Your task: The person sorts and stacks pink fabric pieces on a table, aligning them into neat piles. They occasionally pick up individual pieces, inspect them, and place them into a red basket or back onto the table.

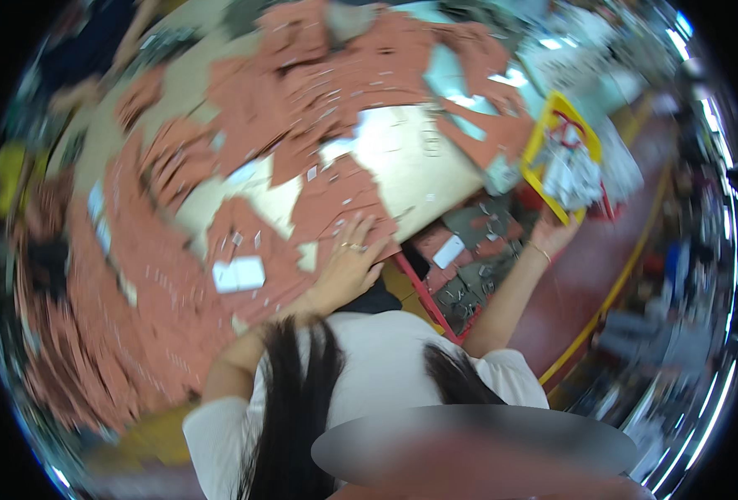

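Note:
My left hand (350,265), with a ring on a finger, lies flat and open on a stack of rust-coloured cut fabric pieces (335,196) near the table's front edge. Small white tags dot the fabric. On the right, my right hand (556,234) is closed on the near end of a yellow plastic basket (532,156); its fingertips are partly hidden by the rim. Inside the basket are crumpled white material (572,177) and something red with loops, perhaps scissor handles. The basket is tilted beside the table's right edge.
More rust fabric stacks (135,275) cover the table's left and far side. A red crate (425,293) with dark and rust pieces stands below the table edge at my right. Another person's hand (81,93) is at the far left. Clear plastic bags (581,62) lie far right.

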The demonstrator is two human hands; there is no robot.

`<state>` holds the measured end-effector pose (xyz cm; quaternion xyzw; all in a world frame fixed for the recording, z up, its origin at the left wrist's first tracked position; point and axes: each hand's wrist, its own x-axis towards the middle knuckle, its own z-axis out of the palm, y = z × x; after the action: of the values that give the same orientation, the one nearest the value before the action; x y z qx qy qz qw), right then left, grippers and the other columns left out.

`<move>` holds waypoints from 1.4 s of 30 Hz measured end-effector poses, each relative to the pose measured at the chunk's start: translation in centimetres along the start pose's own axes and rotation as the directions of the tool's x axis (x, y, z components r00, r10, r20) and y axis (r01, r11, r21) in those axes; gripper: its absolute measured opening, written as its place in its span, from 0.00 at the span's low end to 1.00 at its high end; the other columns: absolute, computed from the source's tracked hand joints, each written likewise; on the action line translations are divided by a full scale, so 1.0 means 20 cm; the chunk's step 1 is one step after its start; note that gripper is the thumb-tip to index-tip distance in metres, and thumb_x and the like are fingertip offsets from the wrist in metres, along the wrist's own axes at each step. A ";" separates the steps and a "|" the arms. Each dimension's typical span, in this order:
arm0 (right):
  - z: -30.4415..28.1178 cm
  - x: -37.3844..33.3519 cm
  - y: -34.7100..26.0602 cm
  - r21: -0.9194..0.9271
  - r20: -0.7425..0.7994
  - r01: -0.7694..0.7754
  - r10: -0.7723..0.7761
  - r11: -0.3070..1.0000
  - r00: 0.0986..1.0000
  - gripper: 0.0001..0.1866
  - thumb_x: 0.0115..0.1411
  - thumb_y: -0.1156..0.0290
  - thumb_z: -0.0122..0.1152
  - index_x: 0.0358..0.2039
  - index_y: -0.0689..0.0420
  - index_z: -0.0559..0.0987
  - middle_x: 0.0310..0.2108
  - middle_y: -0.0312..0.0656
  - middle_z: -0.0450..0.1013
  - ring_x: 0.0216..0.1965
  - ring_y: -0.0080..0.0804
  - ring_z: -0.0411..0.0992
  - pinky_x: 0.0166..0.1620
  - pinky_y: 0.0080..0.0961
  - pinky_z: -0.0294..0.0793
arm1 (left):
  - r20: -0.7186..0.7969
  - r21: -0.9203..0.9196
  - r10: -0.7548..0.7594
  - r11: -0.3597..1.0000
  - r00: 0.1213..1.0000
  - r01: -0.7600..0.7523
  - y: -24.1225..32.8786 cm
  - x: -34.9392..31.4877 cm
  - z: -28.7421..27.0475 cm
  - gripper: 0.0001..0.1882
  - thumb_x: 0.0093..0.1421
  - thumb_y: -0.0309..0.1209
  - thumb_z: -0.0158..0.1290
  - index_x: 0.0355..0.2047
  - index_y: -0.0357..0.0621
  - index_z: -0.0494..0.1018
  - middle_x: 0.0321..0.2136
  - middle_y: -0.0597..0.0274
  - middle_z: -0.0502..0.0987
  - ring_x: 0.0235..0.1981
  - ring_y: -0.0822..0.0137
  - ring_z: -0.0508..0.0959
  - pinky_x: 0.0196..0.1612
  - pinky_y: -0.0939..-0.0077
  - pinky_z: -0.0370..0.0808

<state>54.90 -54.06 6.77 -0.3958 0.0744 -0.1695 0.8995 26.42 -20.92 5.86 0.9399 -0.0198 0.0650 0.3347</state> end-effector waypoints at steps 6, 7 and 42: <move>-0.13 0.37 0.02 0.029 -0.266 0.086 -0.075 0.996 0.961 0.15 0.59 0.67 0.53 0.47 0.56 0.72 0.49 0.50 0.68 0.49 0.51 0.71 0.48 0.50 0.77 | 0.075 -0.022 0.207 0.978 0.976 -0.205 0.01 0.18 0.15 0.26 0.53 0.29 0.57 0.54 0.43 0.68 0.61 0.39 0.58 0.64 0.39 0.57 0.64 0.44 0.56; -0.15 0.44 0.04 0.029 -0.288 0.110 -0.097 0.994 0.953 0.15 0.59 0.68 0.53 0.46 0.56 0.71 0.48 0.50 0.68 0.48 0.52 0.72 0.47 0.51 0.77 | 0.125 0.005 0.303 0.952 0.945 -0.306 0.03 0.18 0.19 0.26 0.52 0.28 0.57 0.53 0.42 0.68 0.60 0.38 0.59 0.63 0.40 0.59 0.63 0.44 0.57; 0.02 1.44 0.43 -0.427 0.228 -0.216 0.336 0.878 0.914 0.14 0.65 0.62 0.52 0.32 0.62 0.71 0.26 0.43 0.69 0.29 0.34 0.71 0.33 0.27 0.75 | 0.036 -0.006 0.568 0.823 0.822 -0.568 -0.02 0.10 0.43 0.10 0.44 0.36 0.56 0.24 0.45 0.71 0.38 0.50 0.73 0.47 0.49 0.72 0.51 0.51 0.66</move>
<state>84.06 -58.84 0.74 -0.5741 0.0281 0.0416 0.8173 29.39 -26.02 -0.62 0.8934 -0.3045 0.1445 0.2972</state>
